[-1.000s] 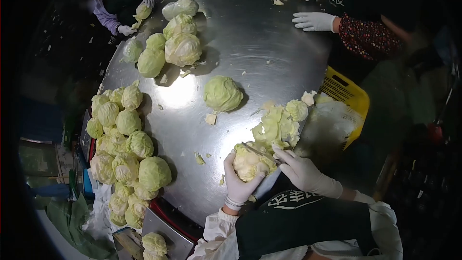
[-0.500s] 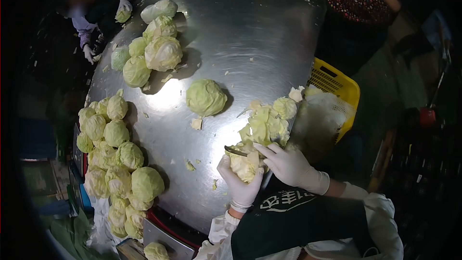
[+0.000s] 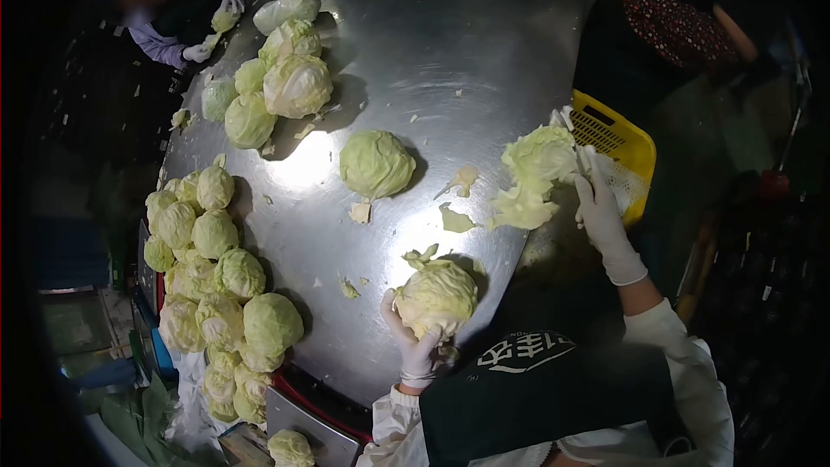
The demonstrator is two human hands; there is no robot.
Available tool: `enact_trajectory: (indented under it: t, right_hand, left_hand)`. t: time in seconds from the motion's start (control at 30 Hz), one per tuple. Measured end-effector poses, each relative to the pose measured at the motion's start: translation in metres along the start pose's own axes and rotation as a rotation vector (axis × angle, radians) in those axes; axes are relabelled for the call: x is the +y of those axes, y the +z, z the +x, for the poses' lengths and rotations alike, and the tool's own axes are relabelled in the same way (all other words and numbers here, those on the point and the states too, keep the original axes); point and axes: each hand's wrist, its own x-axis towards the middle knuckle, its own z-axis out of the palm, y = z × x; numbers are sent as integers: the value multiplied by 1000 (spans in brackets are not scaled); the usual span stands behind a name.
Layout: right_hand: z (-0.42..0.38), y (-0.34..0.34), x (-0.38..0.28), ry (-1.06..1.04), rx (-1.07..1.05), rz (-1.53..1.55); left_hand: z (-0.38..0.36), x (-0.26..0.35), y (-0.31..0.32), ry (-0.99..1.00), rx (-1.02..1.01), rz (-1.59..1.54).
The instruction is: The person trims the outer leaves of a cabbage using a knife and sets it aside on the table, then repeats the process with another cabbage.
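My left hand (image 3: 413, 339), in a white glove, grips the lower left side of a pale cabbage (image 3: 439, 294) on the metal table (image 3: 389, 60). My gloved right hand (image 3: 603, 212) is at the table's right edge, its fingers at a bunch of loose green leaves (image 3: 538, 175). Whether the fingers close on the leaves or on something else is hard to make out. No knife can be seen clearly. A whole green cabbage (image 3: 377, 163) sits alone near the middle.
Cabbages (image 3: 216, 233) are heaped along the left edge, with another group (image 3: 296, 86) behind. A yellow basket (image 3: 638, 143) stands beyond the right edge. Two other people (image 3: 177, 0) work at the far corners. A scale (image 3: 303, 428) stands front left.
My right hand has moved from the cabbage to the right and away, and the leaf bunch has shifted toward the basket. My left hand stays at the cabbage, which now shows more fully.
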Motion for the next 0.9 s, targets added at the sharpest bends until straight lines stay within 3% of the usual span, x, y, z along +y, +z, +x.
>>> enact_trajectory:
  t: [0.03, 0.07, 0.13, 0.2, 0.27, 0.33, 0.47, 0.5, 0.53, 0.6, 0.67, 0.73, 0.77, 0.8, 0.87, 0.9]
  right_hand:
    - [5, -4, 32, -232, 48, -172]
    - [-9, -1, 26, -229, 49, -179]
    - [-45, 15, -1, -524, -72, -332]
    - [-73, 32, -9, -318, -446, -124]
    - [-85, 52, -6, -564, -561, -178]
    - [-90, 61, -3, -577, -584, -199]
    - [-83, 55, -13, -529, -651, -318]
    - [-78, 68, 0, -794, -383, -242]
    - [-74, 66, 9, -800, -378, -244]
    - [-65, 57, 8, 0, -570, 277]
    - [-63, 59, 9, -46, -519, 368]
    - [-72, 64, 5, -163, -565, 155]
    - [-73, 76, 5, -525, -422, 128]
    - [-70, 72, 3, -526, -420, 129]
    - [-60, 56, -13, -614, -496, -183]
    - [-61, 50, -22, -590, -503, -142]
  left_hand:
    - [1, 5, 9, -2, 28, -14]
    - [3, 5, 17, -8, 27, -19]
    - [7, 0, 36, 133, 43, 185]
    - [6, -5, 61, 155, 62, 223]
    - [5, -9, 66, 175, 77, 271]
    - [3, -16, 64, 239, 85, 496]
    - [2, -17, 68, 253, 81, 529]
    - [3, -18, 70, 233, 94, 507]
    - [4, -18, 72, 217, 105, 483]
    - [4, -17, 68, 198, 126, 448]
    - [7, -15, 66, 176, 151, 416]
    - [3, -14, 64, 128, 164, 370]
    - [1, -15, 64, 127, 163, 372]
    - [0, -18, 65, 184, 123, 442]
    - [0, -23, 63, 246, 75, 511]
    - [-1, -27, 60, 261, 50, 532]
